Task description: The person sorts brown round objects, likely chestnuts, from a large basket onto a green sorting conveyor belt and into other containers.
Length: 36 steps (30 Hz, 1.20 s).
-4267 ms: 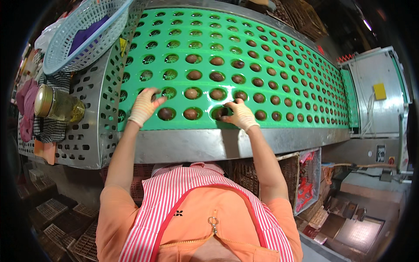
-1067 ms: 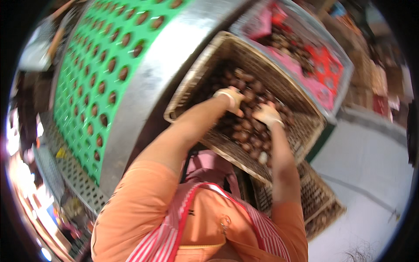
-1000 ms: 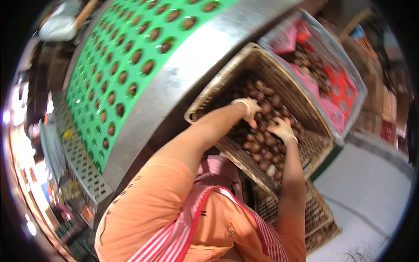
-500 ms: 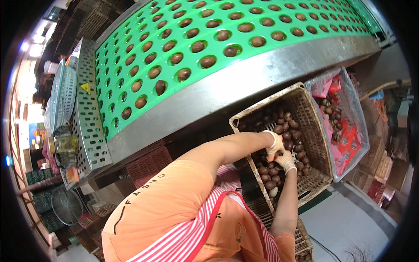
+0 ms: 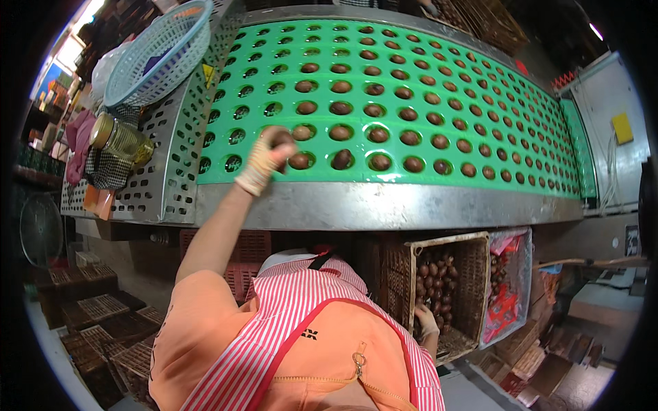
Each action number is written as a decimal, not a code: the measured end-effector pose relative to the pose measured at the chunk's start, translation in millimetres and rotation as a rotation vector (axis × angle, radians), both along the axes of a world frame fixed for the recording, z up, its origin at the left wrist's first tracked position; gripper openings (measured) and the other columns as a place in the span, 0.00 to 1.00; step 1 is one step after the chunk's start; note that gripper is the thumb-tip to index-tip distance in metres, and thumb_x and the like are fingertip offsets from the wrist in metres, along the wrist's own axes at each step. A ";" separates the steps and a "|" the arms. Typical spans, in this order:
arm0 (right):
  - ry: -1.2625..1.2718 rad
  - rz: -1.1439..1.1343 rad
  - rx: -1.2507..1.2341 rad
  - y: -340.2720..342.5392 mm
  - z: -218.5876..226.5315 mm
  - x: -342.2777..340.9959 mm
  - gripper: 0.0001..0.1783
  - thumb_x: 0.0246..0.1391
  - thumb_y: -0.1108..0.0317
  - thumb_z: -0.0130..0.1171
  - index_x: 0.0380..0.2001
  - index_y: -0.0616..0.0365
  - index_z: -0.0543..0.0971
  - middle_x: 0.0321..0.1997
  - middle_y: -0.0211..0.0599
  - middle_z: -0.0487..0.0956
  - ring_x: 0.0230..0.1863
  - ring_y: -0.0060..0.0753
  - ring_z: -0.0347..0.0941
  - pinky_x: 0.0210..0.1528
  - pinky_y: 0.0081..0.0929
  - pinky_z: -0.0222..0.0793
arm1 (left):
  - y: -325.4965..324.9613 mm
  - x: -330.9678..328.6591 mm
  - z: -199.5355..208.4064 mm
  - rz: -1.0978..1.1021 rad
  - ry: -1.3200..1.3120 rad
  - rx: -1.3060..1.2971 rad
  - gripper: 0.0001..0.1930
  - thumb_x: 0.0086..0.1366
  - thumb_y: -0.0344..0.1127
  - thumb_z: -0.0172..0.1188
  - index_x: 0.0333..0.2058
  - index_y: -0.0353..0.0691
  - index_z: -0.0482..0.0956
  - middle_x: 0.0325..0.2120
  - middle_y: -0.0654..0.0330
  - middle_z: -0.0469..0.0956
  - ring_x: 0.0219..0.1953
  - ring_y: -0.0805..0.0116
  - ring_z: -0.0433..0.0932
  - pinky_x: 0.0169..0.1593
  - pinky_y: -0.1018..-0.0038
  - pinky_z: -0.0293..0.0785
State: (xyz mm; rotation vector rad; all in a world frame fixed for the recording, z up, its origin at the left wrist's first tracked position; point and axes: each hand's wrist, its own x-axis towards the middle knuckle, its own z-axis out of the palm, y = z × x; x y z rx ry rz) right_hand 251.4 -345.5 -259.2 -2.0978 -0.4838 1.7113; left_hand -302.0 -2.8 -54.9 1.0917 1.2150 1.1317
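Note:
My left hand (image 5: 266,159), in a pale work glove, is over the near left part of a green conveyor sheet (image 5: 322,179). Its fingers are closed round a brown egg (image 5: 282,141), a little blurred by motion. Rows of oval holes run across the sheet, many with a brown egg in them, such as one beside my hand (image 5: 300,161). Down at the right, my right hand (image 5: 426,322), gloved too, reaches into a crate (image 5: 467,331). Its fingers, partly seen, lie apart against the heaped brown eggs (image 5: 439,281).
A steel ledge (image 5: 370,205) edges the conveyor on my side. Beyond the crate is a plastic-lined bin (image 5: 523,267) with red and pink pieces. At the left, a blue basket (image 5: 161,58) and a lidded jar (image 5: 122,139) rest on perforated metal (image 5: 179,154). Stacked crates (image 5: 96,312) stand below.
My left hand has left the crate and come up over the conveyor's left part with an egg. My right hand stays at the crate. The view has turned towards the conveyor.

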 end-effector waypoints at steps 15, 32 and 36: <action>0.609 -0.108 0.763 321.4 237.1 -227.8 0.11 0.60 0.58 0.57 0.29 0.45 0.67 0.26 0.19 0.60 0.19 0.17 0.52 0.22 0.14 0.54 | 109.7 -167.3 -60.1 0.007 1.250 -0.234 0.27 0.58 0.35 0.61 0.59 0.53 0.70 0.57 0.53 0.65 0.50 0.49 0.74 0.54 0.57 0.73; -0.829 1.337 0.895 536.7 171.8 -530.2 0.27 0.37 0.71 0.70 0.46 0.44 0.79 0.59 0.51 0.63 0.52 0.58 0.70 0.55 0.46 0.73 | 156.7 -177.3 -99.4 0.672 0.146 0.073 0.17 0.67 0.47 0.58 0.43 0.39 0.79 0.32 0.58 0.76 0.26 0.69 0.76 0.31 0.70 0.73; -0.855 1.554 0.836 574.1 187.9 -546.8 0.23 0.46 0.75 0.61 0.46 0.40 0.80 0.59 0.47 0.64 0.52 0.55 0.72 0.54 0.45 0.74 | 197.9 -178.5 -100.0 0.737 0.140 0.170 0.16 0.70 0.47 0.55 0.43 0.39 0.80 0.29 0.64 0.74 0.25 0.76 0.68 0.31 0.75 0.69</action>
